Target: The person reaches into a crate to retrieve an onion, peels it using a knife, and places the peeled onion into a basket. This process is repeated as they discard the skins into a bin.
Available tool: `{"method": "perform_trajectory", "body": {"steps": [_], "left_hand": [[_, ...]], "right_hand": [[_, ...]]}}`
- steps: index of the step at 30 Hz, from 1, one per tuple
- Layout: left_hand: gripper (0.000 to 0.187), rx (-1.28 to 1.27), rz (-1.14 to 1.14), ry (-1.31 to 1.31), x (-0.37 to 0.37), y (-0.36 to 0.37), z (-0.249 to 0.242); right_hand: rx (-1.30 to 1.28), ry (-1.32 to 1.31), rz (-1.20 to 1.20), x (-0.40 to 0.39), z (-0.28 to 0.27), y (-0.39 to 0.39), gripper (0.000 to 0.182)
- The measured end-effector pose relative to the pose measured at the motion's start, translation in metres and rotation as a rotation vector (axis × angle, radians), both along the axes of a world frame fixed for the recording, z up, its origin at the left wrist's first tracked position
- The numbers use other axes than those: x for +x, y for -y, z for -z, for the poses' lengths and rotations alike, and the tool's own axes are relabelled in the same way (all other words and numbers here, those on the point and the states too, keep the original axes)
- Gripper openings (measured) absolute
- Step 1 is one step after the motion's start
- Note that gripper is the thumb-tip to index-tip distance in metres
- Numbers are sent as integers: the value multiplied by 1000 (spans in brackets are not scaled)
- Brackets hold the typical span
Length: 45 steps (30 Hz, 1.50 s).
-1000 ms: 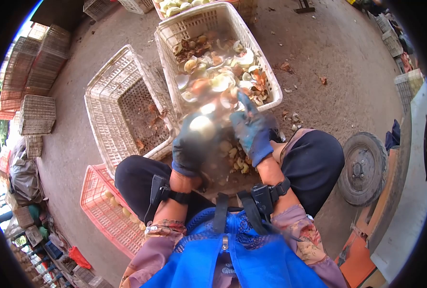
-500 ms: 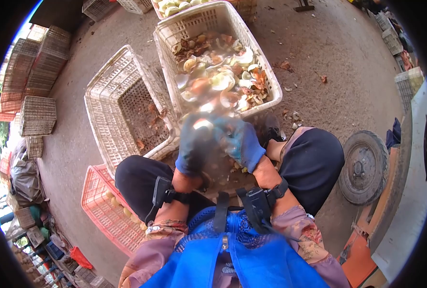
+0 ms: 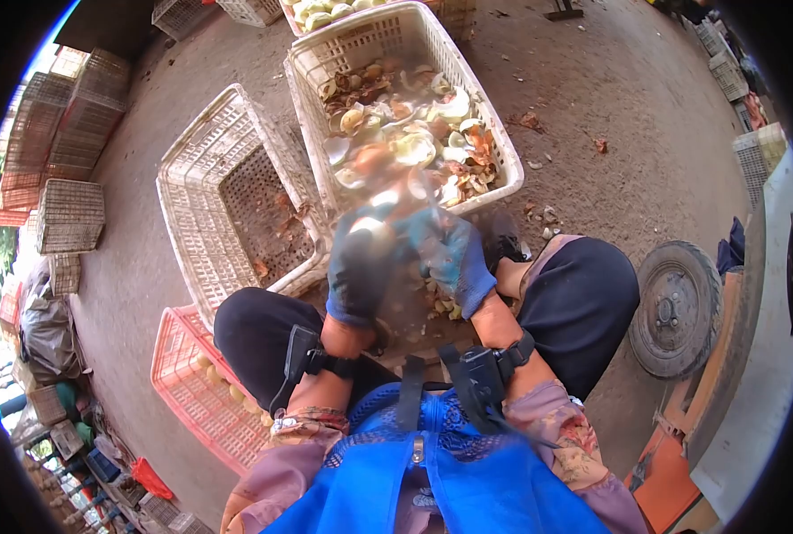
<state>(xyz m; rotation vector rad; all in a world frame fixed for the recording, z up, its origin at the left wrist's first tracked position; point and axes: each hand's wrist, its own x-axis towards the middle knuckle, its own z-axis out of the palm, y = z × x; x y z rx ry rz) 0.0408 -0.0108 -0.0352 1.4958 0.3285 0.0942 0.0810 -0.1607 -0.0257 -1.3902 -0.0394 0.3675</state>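
Note:
My left hand [image 3: 358, 271], in a blue and dark work glove, is closed around a pale, shiny onion [image 3: 372, 229] just below the near end of a white crate [image 3: 508, 182]. Beside it, my right hand [image 3: 454, 258], gloved in blue, has its fingers bent in towards the left hand. What it holds is lost in the blur. Inside the white crate lie pale onion layers [image 3: 414, 149] and brown skins [image 3: 481, 142]. Haze in the middle of the view hides the fingertips of both hands.
A second white crate [image 3: 183, 196] with a few brown scraps stands at the left. Near my left knee is a pink crate [image 3: 209, 405] holding round, pale onions [image 3: 236, 392]. A wheel [image 3: 675, 310] stands to the right. Stacked crates [image 3: 89, 111] line the far left.
My right hand has shifted slightly and its wrist has turned a little. The left hand stays almost in place with the onion. The crates have not moved.

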Motion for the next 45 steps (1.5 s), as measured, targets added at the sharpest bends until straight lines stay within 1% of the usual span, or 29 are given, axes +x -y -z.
{"method": "perform_trajectory", "body": {"steps": [2,3,5,6,7,9,10,13,15,16,17,18,19,21,23,24,27,29,30,32,33,34,35,37,38,39,41,42,45], "left_hand": [[45,521,173,160,5,-8,5],[45,520,174,158,5,-5,2],[42,-176,44,44,2,2,-7],[40,-358,44,19,-1,1,-5],[40,-359,48,17,-1,-1,4],[41,432,131,192,3,-5,17],[41,432,129,192,2,-6,22],[45,327,0,162,3,2,-3],[48,-609,-66,-41,3,4,-17],[48,-609,-65,-42,4,2,-10],[48,-72,36,35,7,0,-1],[48,463,138,109,7,-2,6],[48,461,144,107,4,-5,11],[49,135,99,16,6,-6,3],[49,214,86,32,4,-6,15],[50,294,71,48,4,-6,18],[48,194,61,95,2,-12,19],[49,136,121,125,0,-11,14],[50,166,126,33,-2,-13,17],[51,199,123,-55,-2,-22,33],[52,466,150,161,3,-27,46],[53,732,175,381,6,-31,58],[53,731,168,386,7,-27,46],[57,255,145,89,7,-16,3],[68,19,160,-16,7,-19,-5],[68,20,157,-14,9,-17,-21],[83,-132,172,-83,12,-13,-47],[83,-132,170,-82,12,-14,-41],[105,6,170,35,10,-22,-5]], "right_hand": [[-47,89,-8,-2,1,-5,11],[-94,178,-18,-3,3,-7,9],[-203,239,-22,-2,8,-7,8],[-314,302,-23,-1,9,-6,8],[-316,301,-19,-1,9,-5,8],[-601,584,69,-2,6,-7,9],[-600,585,67,-1,8,-5,9],[-334,330,83,-1,8,3,8],[40,-74,55,2,-6,4,6],[139,-22,23,2,-2,3,5],[139,-24,26,1,0,0,5],[-58,122,20,0,2,-3,6],[-256,267,13,-3,3,-5,6],[-176,140,29,-5,3,-5,9],[-433,363,79,-5,0,-5,8],[-434,366,80,-3,8,-4,8],[-380,398,170,6,66,1,7],[-581,469,255,15,97,7,5],[-111,29,328,17,59,13,22],[-204,47,232,19,13,13,30],[-298,63,141,18,3,13,38],[308,-100,55,13,19,14,44],[306,-94,50,9,13,10,44],[-101,229,5,-3,-3,-2,31],[-205,286,-9,-6,-3,-3,37],[-204,288,-12,-8,-4,-3,37],[-343,401,-74,-10,-8,-3,43],[-343,402,-76,-11,-7,-3,43],[-420,383,-129,-9,-4,5,54]]}}
